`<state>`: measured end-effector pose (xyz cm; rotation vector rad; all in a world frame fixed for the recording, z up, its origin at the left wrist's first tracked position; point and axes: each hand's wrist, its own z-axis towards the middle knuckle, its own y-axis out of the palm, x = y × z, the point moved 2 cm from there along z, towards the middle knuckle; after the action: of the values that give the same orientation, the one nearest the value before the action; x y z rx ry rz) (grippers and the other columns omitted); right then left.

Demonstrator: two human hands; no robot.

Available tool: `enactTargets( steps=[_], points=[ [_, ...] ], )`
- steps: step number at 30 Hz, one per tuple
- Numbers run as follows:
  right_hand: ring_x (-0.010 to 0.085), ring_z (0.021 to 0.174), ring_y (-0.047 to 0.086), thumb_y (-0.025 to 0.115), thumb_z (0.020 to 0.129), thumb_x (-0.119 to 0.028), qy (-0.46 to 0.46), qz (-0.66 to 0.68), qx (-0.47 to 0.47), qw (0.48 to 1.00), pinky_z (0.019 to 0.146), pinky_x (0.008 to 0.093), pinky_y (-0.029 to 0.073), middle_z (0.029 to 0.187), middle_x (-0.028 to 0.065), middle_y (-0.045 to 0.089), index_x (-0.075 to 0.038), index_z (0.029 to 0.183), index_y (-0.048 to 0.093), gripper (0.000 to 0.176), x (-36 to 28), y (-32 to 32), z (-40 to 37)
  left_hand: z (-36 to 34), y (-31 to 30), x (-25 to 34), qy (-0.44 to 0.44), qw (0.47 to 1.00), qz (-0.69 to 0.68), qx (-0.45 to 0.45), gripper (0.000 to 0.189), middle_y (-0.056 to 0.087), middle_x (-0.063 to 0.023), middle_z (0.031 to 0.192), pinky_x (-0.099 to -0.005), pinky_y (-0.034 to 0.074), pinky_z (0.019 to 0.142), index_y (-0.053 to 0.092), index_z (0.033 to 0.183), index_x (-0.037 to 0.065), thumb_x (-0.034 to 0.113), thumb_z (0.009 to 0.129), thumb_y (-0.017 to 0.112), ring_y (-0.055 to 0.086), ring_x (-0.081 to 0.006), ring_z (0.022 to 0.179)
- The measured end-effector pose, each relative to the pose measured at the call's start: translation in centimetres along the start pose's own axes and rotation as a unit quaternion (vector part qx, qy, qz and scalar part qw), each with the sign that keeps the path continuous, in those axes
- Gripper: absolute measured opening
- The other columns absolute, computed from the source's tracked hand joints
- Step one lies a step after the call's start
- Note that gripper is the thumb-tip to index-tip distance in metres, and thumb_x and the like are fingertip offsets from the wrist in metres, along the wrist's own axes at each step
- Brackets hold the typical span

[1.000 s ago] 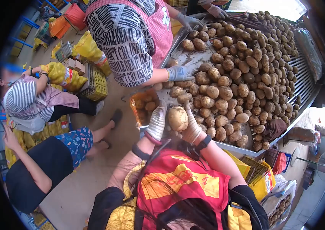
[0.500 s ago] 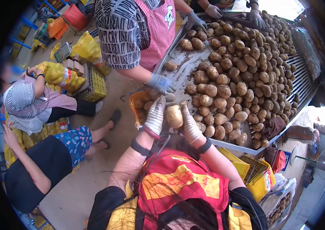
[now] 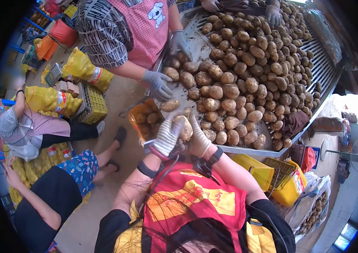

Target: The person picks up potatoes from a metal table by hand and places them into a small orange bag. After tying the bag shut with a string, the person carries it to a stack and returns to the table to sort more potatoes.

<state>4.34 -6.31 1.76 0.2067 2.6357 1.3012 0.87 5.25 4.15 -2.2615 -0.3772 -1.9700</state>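
Observation:
My left hand (image 3: 168, 135), in a striped glove, and my right hand (image 3: 198, 137), in a pale glove, hold one potato (image 3: 185, 128) between them at the near edge of the metal table. Fingers of both hands wrap round its sides. Just beyond my left hand, a loose potato (image 3: 170, 105) lies near a co-worker's gloved hand (image 3: 158, 84). The large heap of potatoes (image 3: 255, 76) spreads over the table to the right. Left of my hands stands an orange-lined crate (image 3: 132, 122) with potatoes inside.
A co-worker in a pink apron (image 3: 147, 33) stands at the table's left. More gloved hands reach in at the far side. Yellow sacks (image 3: 87, 69) and a yellow crate (image 3: 92, 105) stand on the left floor. Two people are at the left. A yellow container (image 3: 288, 187) sits below right.
The view has shifted, and the potato between my hands is turned and more covered by my left fingers. The co-worker's near hand has drawn back from mine; their other hand is among potatoes nearer the edge.

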Motion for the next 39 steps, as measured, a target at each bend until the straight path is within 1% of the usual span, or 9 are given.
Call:
enactTargets(
  steps=[4, 6, 8, 12, 15, 18, 24, 31, 39],
  points=[
    [0.0211, 0.059, 0.067, 0.051, 0.087, -0.069, -0.031, -0.013, 0.006, 0.999, 0.046, 0.0304, 0.057, 0.080, 0.0065, 0.069, -0.011, 0.113, 0.059, 0.064, 0.2, -4.2, -2.7, 1.7, 0.7, -3.1, -0.200, 0.949, -0.239, -0.042, 0.044, 0.067, -0.0080, 0.103, -0.0306, 0.051, 0.085, 0.056, 0.123, 0.005, 0.041, 0.100, 0.050, 0.063, -0.0161, 0.095],
    [0.0229, 0.071, 0.069, 0.054, 0.090, -0.061, -0.107, 0.011, 0.035, 0.994, 0.057, 0.0371, 0.059, 0.087, 0.0079, 0.069, -0.011, 0.116, 0.058, 0.057, -0.2, -8.3, -5.3, 3.2, 0.6, -8.8, -0.036, 0.995, 0.084, -0.042, 0.042, 0.066, -0.0109, 0.110, -0.0324, 0.051, 0.088, 0.054, 0.125, 0.003, 0.037, 0.100, 0.052, 0.062, -0.0178, 0.102],
    [0.0240, 0.090, 0.066, 0.058, 0.088, -0.056, -0.170, 0.039, 0.105, 0.979, 0.070, 0.0427, 0.056, 0.107, 0.0082, 0.066, -0.012, 0.120, 0.056, 0.055, -0.1, -13.5, -9.9, 2.6, 2.1, -7.8, -0.079, 0.964, 0.212, -0.137, 0.040, 0.064, -0.0149, 0.117, -0.0364, 0.048, 0.093, 0.053, 0.125, 0.003, 0.032, 0.098, 0.056, 0.061, -0.0244, 0.109],
    [0.0221, 0.095, 0.063, 0.058, 0.084, -0.060, -0.335, 0.020, 0.288, 0.897, 0.081, 0.0372, 0.051, 0.106, 0.0058, 0.065, -0.012, 0.120, 0.058, 0.060, 2.2, -23.5, -21.0, 2.7, 5.5, -9.7, 0.147, 0.785, 0.571, -0.191, 0.060, 0.054, -0.0139, 0.130, -0.0490, 0.035, 0.104, 0.050, 0.132, 0.011, 0.038, 0.081, 0.069, 0.048, -0.0324, 0.123],
    [0.0220, 0.095, 0.062, 0.060, 0.091, -0.049, -0.397, -0.083, 0.578, 0.708, 0.086, 0.0344, 0.050, 0.108, 0.0088, 0.064, -0.006, 0.126, 0.055, 0.056, 6.0, -38.6, -27.8, 2.3, 7.2, -10.7, 0.160, 0.738, 0.621, -0.209, 0.074, 0.041, -0.0148, 0.145, -0.0590, 0.020, 0.111, 0.043, 0.142, 0.020, 0.045, 0.078, 0.069, 0.035, -0.0353, 0.136],
    [0.0292, 0.110, 0.057, 0.063, 0.090, -0.040, -0.311, -0.313, 0.737, 0.512, 0.097, 0.0384, 0.045, 0.119, 0.0189, 0.060, 0.002, 0.129, 0.053, 0.058, 6.7, -35.5, -30.2, 2.1, 4.9, -11.3, 0.171, 0.724, 0.646, -0.171, 0.071, 0.038, -0.0152, 0.148, -0.0639, 0.013, 0.111, 0.042, 0.144, 0.022, 0.046, 0.081, 0.065, 0.031, -0.0368, 0.139],
    [0.0381, 0.111, 0.055, 0.064, 0.087, -0.016, -0.400, -0.596, 0.580, 0.385, 0.100, 0.0448, 0.042, 0.118, 0.0205, 0.061, -0.002, 0.125, 0.055, 0.041, -0.2, -23.8, -21.4, 2.2, -3.5, -13.5, 0.113, 0.727, 0.676, -0.042, 0.054, 0.025, -0.0112, 0.156, -0.0680, 0.018, 0.109, 0.042, 0.145, 0.025, 0.026, 0.092, 0.054, 0.023, -0.0361, 0.143],
    [0.0374, 0.101, 0.056, 0.071, 0.078, -0.044, -0.243, -0.749, 0.580, 0.207, 0.089, 0.0470, 0.043, 0.114, 0.0229, 0.057, -0.005, 0.130, 0.054, 0.067, -5.9, -15.9, -14.1, -1.6, -8.3, -12.6, 0.136, 0.773, 0.611, 0.104, 0.035, 0.052, -0.0125, 0.133, -0.0477, 0.038, 0.101, 0.056, 0.124, 0.011, 0.021, 0.090, 0.057, 0.047, -0.0327, 0.123],
    [0.0433, 0.094, 0.061, 0.069, 0.081, -0.039, -0.213, -0.718, 0.545, 0.378, 0.083, 0.0454, 0.050, 0.114, 0.0310, 0.055, 0.017, 0.139, 0.026, 0.091, -3.0, -14.6, -10.4, 0.4, -0.1, -11.0, 0.097, 0.842, 0.516, -0.126, 0.076, 0.045, -0.0154, 0.135, -0.0482, 0.038, 0.102, 0.042, 0.141, 0.012, 0.038, 0.077, 0.073, 0.045, -0.0340, 0.124]
  ],
)
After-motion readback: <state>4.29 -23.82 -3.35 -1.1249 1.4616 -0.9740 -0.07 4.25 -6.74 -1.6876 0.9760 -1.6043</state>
